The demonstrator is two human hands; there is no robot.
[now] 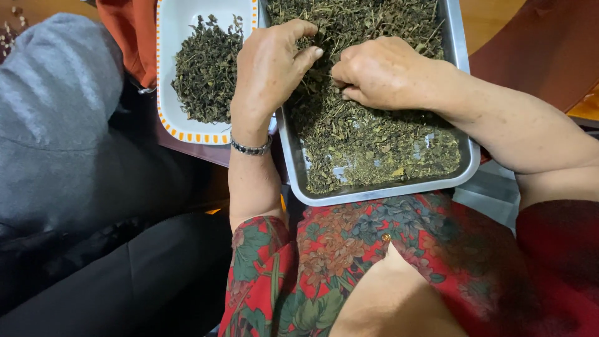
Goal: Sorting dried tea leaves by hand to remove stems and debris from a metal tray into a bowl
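Left hand [269, 68] and right hand [382, 72] pinch dried leaves [368, 143] in metal tray [465, 165].
Fingertips closed on leaves; best pick stems lightly.

Dried herb leaves [368, 140]: dark olive-green, crumbled and curled, mixed with thin brown stems. They lie loose in the metal tray [465, 163], a rectangular steel pan with rounded corners, resting level against my lap. Layer is thick and heaped at the far end, thin at the near end, where bare metal shows through in patches. My left hand [269, 65] rests palm-down on the heap, fingers curled into the leaves. My right hand [380, 72] lies beside it, fingertips pinched together in the leaves.
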